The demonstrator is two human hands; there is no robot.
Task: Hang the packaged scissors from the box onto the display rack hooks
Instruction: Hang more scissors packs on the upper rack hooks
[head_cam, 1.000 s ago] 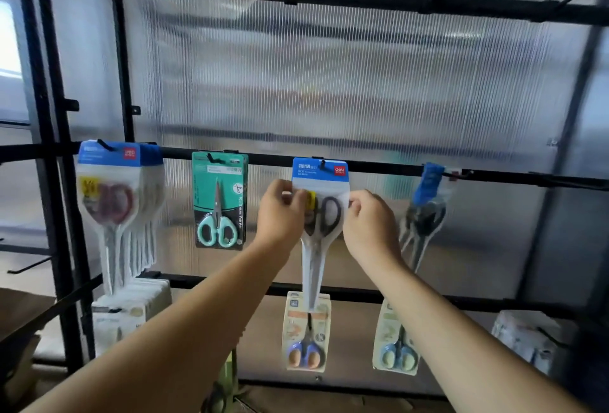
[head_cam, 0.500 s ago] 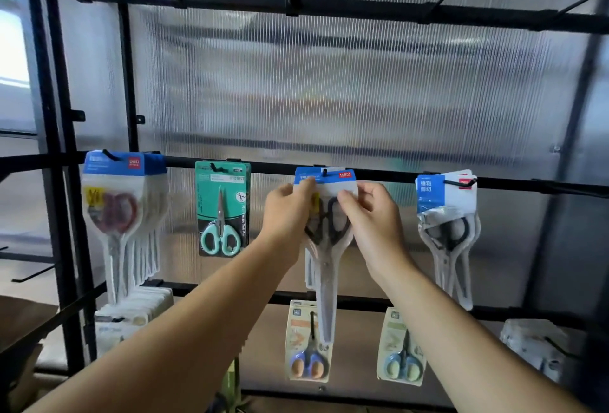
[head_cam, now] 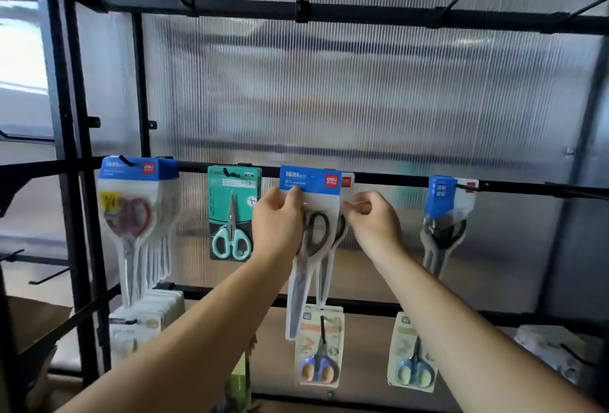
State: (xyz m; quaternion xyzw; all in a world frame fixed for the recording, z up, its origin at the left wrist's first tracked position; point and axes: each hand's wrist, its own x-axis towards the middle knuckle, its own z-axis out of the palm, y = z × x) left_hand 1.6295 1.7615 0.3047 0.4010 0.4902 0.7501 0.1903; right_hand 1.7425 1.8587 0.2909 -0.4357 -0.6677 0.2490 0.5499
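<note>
Two bare forearms come up from six o'clock. The left hand (head_cam: 276, 224) pinches the left edge of a clear blister pack of black-handled scissors with a blue card header (head_cam: 309, 181), thumb and fingers closed just under that header. At three o'clock of it, the right hand (head_cam: 374, 226) has its curled fingertips nipping the pack's right edge. The pack hangs upright, blades down, dead centre, with its header up against the black horizontal rail (head_cam: 395, 179) of the display rack. Is the hook through its hole? Cannot tell, the header covers it.

Just behind, a second pack of the same kind (head_cam: 346, 181) peeks out on the right. Along the rail at nine o'clock is a green card pack of mint-handled scissors (head_cam: 234, 211). Further that way hangs a thick bunch of blue-headed packs with red-handled scissors (head_cam: 131, 215). At three o'clock there is a blue-headed pack of black shears (head_cam: 443, 215). Down at six o'clock hangs a small card pack of blue-handled scissors (head_cam: 319, 346). Behind it all stands a ribbed translucent panel (head_cam: 362, 99).
</note>
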